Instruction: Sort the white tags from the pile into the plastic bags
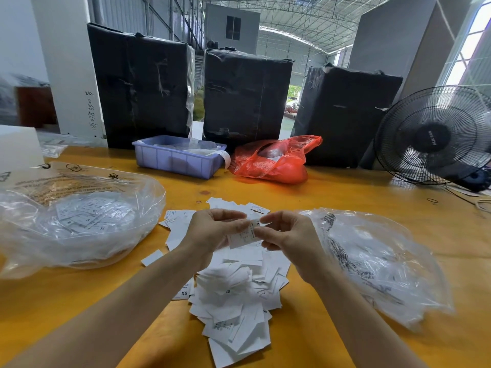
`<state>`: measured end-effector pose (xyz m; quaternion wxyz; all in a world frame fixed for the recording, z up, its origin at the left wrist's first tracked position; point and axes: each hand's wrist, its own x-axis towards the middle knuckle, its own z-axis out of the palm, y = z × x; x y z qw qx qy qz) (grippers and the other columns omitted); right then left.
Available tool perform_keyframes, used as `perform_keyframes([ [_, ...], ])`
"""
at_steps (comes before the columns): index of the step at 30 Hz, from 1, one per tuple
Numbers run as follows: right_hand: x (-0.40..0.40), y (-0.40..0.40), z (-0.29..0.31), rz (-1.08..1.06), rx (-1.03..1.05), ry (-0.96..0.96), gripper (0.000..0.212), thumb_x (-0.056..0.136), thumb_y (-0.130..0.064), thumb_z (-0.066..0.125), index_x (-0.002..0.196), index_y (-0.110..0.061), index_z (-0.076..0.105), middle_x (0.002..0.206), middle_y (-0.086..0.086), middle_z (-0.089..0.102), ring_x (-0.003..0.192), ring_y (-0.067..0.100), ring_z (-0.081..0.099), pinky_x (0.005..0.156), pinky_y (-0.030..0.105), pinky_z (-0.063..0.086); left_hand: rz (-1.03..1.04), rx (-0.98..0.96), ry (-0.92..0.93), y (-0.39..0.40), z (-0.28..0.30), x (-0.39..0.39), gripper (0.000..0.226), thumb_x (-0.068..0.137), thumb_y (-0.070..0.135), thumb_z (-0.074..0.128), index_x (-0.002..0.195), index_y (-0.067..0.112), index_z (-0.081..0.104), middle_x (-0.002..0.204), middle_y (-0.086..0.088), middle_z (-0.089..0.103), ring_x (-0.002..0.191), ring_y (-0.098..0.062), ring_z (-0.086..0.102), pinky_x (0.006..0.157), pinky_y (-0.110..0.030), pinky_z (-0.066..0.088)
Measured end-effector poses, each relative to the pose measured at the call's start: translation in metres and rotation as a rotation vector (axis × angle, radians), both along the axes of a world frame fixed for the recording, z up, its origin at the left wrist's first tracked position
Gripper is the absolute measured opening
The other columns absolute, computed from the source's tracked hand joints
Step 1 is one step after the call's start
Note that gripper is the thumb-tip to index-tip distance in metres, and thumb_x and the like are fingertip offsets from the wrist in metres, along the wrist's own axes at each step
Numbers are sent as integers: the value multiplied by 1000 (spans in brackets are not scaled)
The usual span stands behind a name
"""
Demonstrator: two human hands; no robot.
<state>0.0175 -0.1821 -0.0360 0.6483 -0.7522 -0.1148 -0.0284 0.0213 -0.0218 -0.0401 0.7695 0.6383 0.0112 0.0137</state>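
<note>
A loose pile of white tags (236, 296) lies on the yellow table (332, 197) in front of me. Above it my left hand (210, 232) and my right hand (287, 235) together pinch one white tag (243, 236) between their fingertips. A clear plastic bag (79, 221) at the left holds several tags marked with sizes. Another clear plastic bag (377, 261) lies at the right, crumpled, its contents hard to make out.
A lilac plastic bin (175, 160) and a red plastic bag (273, 160) sit at the back of the table. Three black-wrapped boxes (247, 96) stand behind them. A black fan (435, 136) stands at the far right.
</note>
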Motion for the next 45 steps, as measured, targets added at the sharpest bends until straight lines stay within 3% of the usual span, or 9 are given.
perform_keyframes([
  [7, -4, 9, -2, -37, -4, -114, 7, 79, -11, 74, 76, -7, 68, 64, 11, 67, 55, 12, 60, 56, 20, 49, 66, -114, 47, -7, -2, 0, 7, 70, 12, 77, 72, 12, 70, 70, -6, 70, 74, -22, 65, 63, -30, 51],
  [14, -10, 21, 0, -41, -34, -246, 13, 75, -13, 77, 86, -14, 71, 77, 6, 73, 64, 18, 69, 62, 27, 56, 68, -372, 104, -13, 11, -7, 17, 78, 8, 71, 94, 4, 66, 74, -8, 70, 55, -16, 65, 41, -22, 48],
  [19, -10, 31, 0, -76, -94, -310, 18, 79, -2, 72, 86, -19, 70, 75, 10, 73, 67, 22, 70, 68, 37, 58, 31, -445, 90, -16, 17, -7, 4, 83, 6, 66, 83, 8, 62, 68, -7, 69, 51, -16, 64, 53, -26, 45],
  [22, -8, 28, 5, -71, -106, -326, 13, 80, -5, 72, 79, -18, 72, 70, 6, 72, 58, 16, 68, 61, 30, 57, 26, -403, 56, -9, 18, -9, 7, 82, 4, 67, 80, 8, 62, 64, -6, 68, 50, -15, 64, 45, -23, 47],
  [29, -2, 25, 1, -76, -219, -283, 21, 84, -1, 66, 71, -18, 68, 66, 2, 68, 55, 12, 65, 60, 36, 56, 2, 109, 25, 14, 2, -10, 7, 78, 14, 74, 83, 11, 70, 71, -4, 69, 64, -14, 60, 56, -22, 40],
  [34, 1, 31, -1, -33, -250, -236, 15, 88, 4, 57, 82, -4, 69, 68, 10, 67, 55, 16, 65, 57, 30, 55, 13, 164, 38, 25, 2, -5, 9, 75, 10, 76, 81, 8, 70, 74, -7, 69, 67, -18, 63, 62, -27, 48],
  [37, 3, 33, 0, -18, -227, -185, 15, 91, 4, 52, 94, 0, 66, 74, 15, 68, 58, 19, 65, 54, 19, 49, 114, 124, 38, 38, 8, 0, 9, 75, 8, 76, 79, 10, 68, 72, -7, 68, 63, -15, 63, 50, -19, 49],
  [40, 2, 29, 0, 5, -250, -165, 13, 89, 2, 56, 96, -4, 65, 79, 13, 70, 61, 20, 66, 58, 21, 52, 240, 134, 29, 62, 16, 6, 11, 75, 11, 77, 80, 12, 67, 74, -8, 68, 61, -14, 60, 39, -16, 41],
  [45, -5, 4, -3, 75, -455, -135, 12, 88, -7, 62, 90, -18, 65, 81, 5, 71, 71, 18, 68, 72, 32, 57, 562, 352, -40, 129, 23, 15, 11, 75, 13, 78, 81, 12, 68, 76, -3, 66, 69, -13, 58, 51, -20, 40],
])
